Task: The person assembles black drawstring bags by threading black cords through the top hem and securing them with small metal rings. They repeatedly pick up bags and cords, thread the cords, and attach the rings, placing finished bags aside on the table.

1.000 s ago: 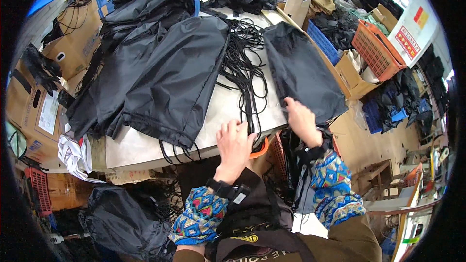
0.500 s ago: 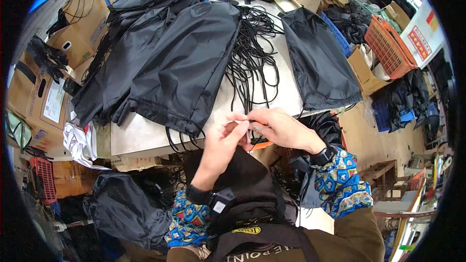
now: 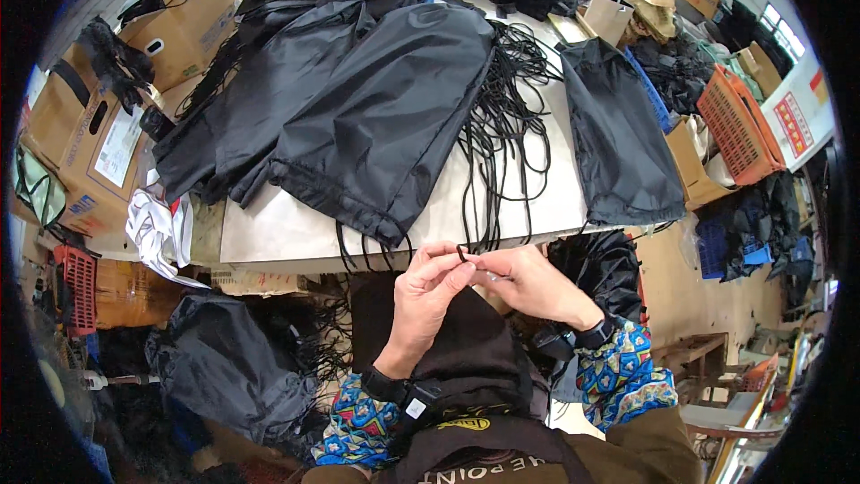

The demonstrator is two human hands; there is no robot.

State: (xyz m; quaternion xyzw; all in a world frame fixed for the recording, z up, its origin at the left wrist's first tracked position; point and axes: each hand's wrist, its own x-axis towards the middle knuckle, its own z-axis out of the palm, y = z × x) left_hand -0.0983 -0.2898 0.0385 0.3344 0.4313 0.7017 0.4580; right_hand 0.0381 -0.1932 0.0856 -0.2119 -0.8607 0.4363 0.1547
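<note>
My left hand point(image 3: 425, 298) and my right hand point(image 3: 543, 287) meet just off the table's near edge, with thumbs and fingertips pinched together. A short black cord end point(image 3: 462, 253) pokes up between them, held by the left fingers and met by the right. A small pale, shiny spot shows at the right fingers; I cannot tell what it is. Beyond my hands, a bunch of black cords point(image 3: 491, 161) hangs over the table edge. To its left lie black drawstring bags point(image 3: 385, 116), with cord ends dangling. Another black bag point(image 3: 620, 139) lies flat on the right.
The white table point(image 3: 296, 237) spans the front. Cardboard boxes point(image 3: 90, 139) and white cloth strips point(image 3: 159, 231) are at the left. An orange basket point(image 3: 736, 125) stands at the far right. Below the table on the left is a black bag point(image 3: 228, 367).
My view has shifted, so the table and bags sit lower and farther right. Both hands remain together; the short black cord end now shows between the fingertips.
</note>
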